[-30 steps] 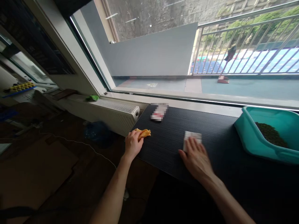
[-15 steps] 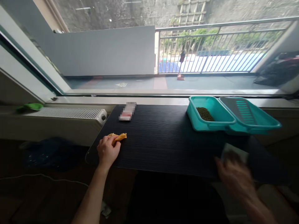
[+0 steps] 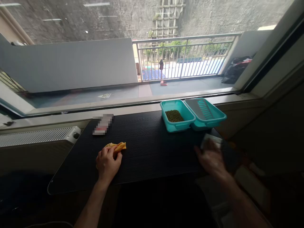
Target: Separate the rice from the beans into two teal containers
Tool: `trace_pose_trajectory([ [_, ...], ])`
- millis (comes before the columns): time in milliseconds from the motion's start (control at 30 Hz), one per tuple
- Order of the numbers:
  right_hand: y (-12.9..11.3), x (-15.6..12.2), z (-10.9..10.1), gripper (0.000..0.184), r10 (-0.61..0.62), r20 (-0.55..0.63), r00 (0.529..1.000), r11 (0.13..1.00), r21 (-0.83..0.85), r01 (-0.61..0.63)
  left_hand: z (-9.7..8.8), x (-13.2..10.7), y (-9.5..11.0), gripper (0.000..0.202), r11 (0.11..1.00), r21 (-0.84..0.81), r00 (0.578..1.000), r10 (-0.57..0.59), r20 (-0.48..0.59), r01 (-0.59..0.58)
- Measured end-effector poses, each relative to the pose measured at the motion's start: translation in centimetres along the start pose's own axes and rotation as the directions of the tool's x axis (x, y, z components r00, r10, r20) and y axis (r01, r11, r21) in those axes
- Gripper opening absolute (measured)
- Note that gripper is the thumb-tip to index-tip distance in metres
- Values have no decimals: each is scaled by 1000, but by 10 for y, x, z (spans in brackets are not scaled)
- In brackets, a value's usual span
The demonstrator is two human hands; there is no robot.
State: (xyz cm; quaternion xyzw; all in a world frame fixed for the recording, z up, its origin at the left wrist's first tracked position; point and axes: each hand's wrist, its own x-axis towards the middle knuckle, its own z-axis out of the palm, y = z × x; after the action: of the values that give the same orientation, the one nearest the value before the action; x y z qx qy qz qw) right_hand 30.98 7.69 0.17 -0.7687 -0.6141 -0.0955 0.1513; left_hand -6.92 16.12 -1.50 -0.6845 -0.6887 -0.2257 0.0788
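Note:
My left hand (image 3: 109, 161) rests on the dark table (image 3: 142, 155), its fingers closed over a crumpled orange-yellow cloth (image 3: 120, 147). Part of the cloth sticks out past the thumb and fingertips. At the table's right end is my right hand (image 3: 211, 158), smeared by motion, with the thumb held out to the side. A pale flat thing (image 3: 217, 139) shows at its fingers and seems held there; its kind is too blurred to tell. Just beyond that hand stands a turquoise two-part tub (image 3: 178, 127). Small green beans (image 3: 174, 116) lie in its left compartment.
A slotted grey insert (image 3: 198, 109) covers part of the tub's right compartment. A pixelated pale packet-like item (image 3: 103, 124) lies at the table's back left. Left of the table is a white radiator (image 3: 42, 134). A window sill (image 3: 133, 109) runs along the back.
The view has swung to the right, so table and tub appear further left. The right hand and the pale thing have shifted rightward relative to the tub. My left hand keeps the cloth.

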Motion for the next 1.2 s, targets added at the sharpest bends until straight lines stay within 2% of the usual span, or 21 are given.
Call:
trace_pose_trajectory([
  [100,-68,-6,26,63,-160,70,985,986,54,157,1,-1,7,29,1000,4,1000,19,7,-19],
  [133,-79,-7,29,62,-214,90,973,975,76,208,1,-2,8,29,1000,3,1000,25,5,-25],
  [167,-79,-7,28,60,-246,103,964,967,93,237,1,-2,8,30,999,-1,999,33,3,-33],
  [233,-54,0,19,56,-223,107,969,972,103,213,1,-3,7,30,999,-11,999,50,-2,-50],
  [300,-16,10,8,56,-92,76,993,993,78,86,1,-3,6,31,998,-19,998,62,-7,-62],
  [367,-1,19,5,59,29,35,999,998,53,-30,1,-4,5,31,998,-21,998,63,-11,-63],
  [433,-23,22,13,64,57,18,998,997,46,-58,1,-4,5,30,998,-20,998,56,-14,-56],
  [533,-86,16,29,72,-117,72,990,989,94,110,1,-4,5,30,998,-20,998,55,-2,-55],
  [567,-98,14,30,71,-183,89,979,978,117,172,1,-4,5,30,998,-20,998,56,1,-56],
  [600,-100,12,29,69,-229,101,968,967,136,215,1,-4,4,30,998,-22,998,58,4,-57],
  [667,-75,9,18,60,-245,108,964,962,150,228,2,-4,3,29,998,-28,998,55,2,-55],
  [767,-2,4,-7,58,-123,68,990,986,121,114,2,-4,4,29,998,-39,999,48,-1,-48],
  [800,16,1,-12,59,-81,48,996,991,111,75,2,-4,4,29,998,-44,999,48,-3,-48],
  [833,24,-2,-15,60,-45,29,999,994,106,42,2,-4,4,29,998,-48,999,50,-2,-50],
  [867,21,-7,-14,62,-25,16,1000,994,106,23,1,-4,5,29,997,-52,999,51,-1,-51],
  [933,-11,-15,-3,69,-41,13,999,991,126,39,0,-4,6,29,997,-56,999,48,4,-48],
  [1033,-85,-19,15,69,-208,58,976,958,213,191,-4,-3,8,28,998,-51,999,31,29,-29],
  [1067,-102,-16,18,68,-255,69,964,941,245,232,-6,-2,10,29,998,-51,999,29,43,-27],
  [1133,-113,-5,14,62,-300,77,951,917,299,265,-10,2,19,34,997,-71,998,28,52,-24],
  [1200,-89,10,2,57,-235,62,970,925,320,204,-14,10,39,46,989,-147,1000,27,6,-26],
])
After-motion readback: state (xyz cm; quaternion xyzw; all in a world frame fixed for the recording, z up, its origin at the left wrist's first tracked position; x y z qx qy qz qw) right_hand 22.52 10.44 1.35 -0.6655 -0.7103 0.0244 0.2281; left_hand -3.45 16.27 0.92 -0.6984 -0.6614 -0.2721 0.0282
